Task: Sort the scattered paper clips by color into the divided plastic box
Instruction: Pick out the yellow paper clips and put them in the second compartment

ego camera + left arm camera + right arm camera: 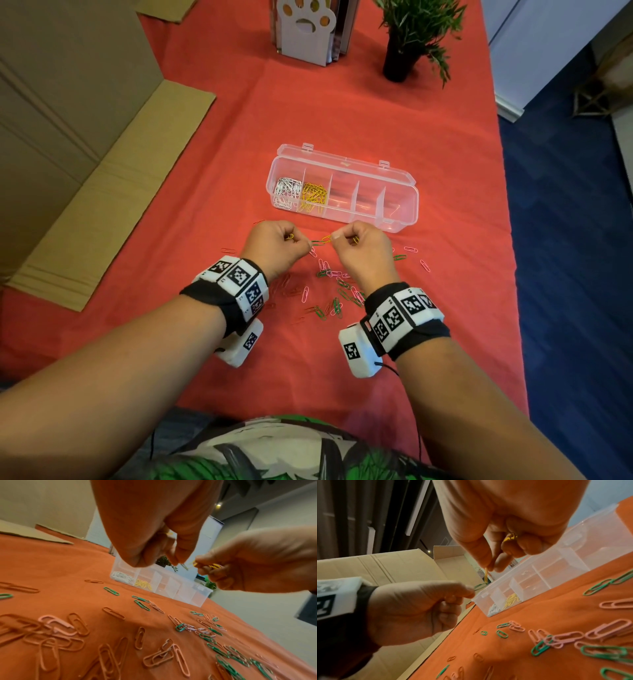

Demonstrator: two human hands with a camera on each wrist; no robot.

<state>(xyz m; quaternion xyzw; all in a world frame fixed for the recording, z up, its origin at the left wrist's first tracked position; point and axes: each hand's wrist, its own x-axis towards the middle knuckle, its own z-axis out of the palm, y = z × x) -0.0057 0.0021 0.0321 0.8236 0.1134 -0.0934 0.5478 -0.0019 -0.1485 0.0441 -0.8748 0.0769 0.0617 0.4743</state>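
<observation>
A clear divided box [397, 224] lies open on the red cloth, with white clips [285, 192] in its leftmost compartment and yellow clips [313, 198] in the one beside it. Just in front of it my two hands are raised over the cloth. My left hand [310, 245] pinches a green clip [480, 586] that is hooked to a yellow clip [486, 574] pinched by my right hand [334, 236]. More yellow clips [510, 538] sit in my curled right fingers, and some show in the left palm too. Several green, pink and red clips [337, 294] lie scattered beneath my wrists.
A flattened cardboard box [85, 171] covers the table's left side. A paw-shaped white holder [305, 31] and a black pot with a green plant [399, 58] stand at the back. The table's right edge drops to a blue floor [565, 240].
</observation>
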